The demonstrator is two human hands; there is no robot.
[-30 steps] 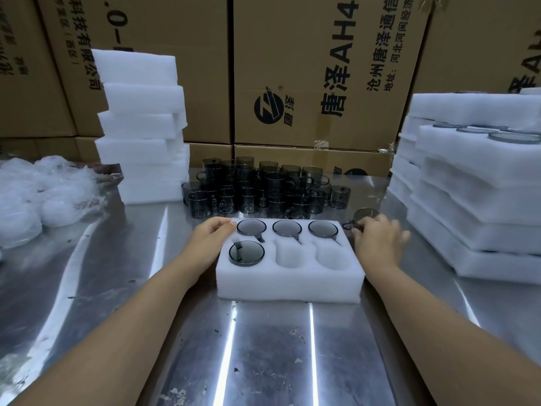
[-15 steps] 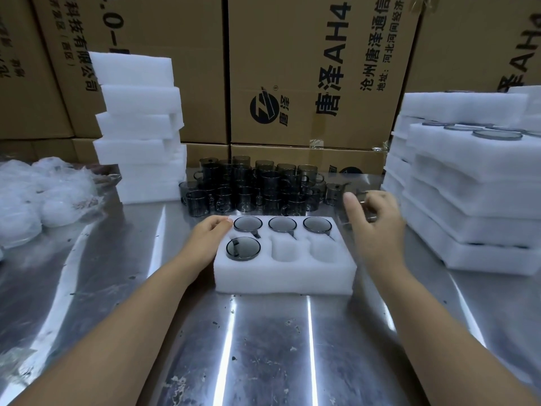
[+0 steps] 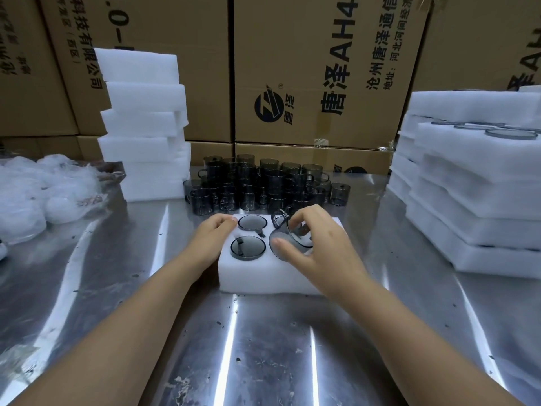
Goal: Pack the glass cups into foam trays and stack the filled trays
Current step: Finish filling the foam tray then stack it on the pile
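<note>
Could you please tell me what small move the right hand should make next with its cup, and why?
Probably level the cup and lower it into the foam tray next to the two seated cups. The right hand holds it tilted just above the tray, while the left hand rests on the tray's left edge; the pocket beneath is hidden.

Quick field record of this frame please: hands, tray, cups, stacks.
left hand: rests on tray, far-left corner
right hand: holds cup, tilted, over tray middle
seated cups: two visible at left; rest hidden by right hand
loose cups: cluster behind tray
left stack: foam trays, no cups seen
right stack: trays, cup rims showing on top
surface: steel table
</note>
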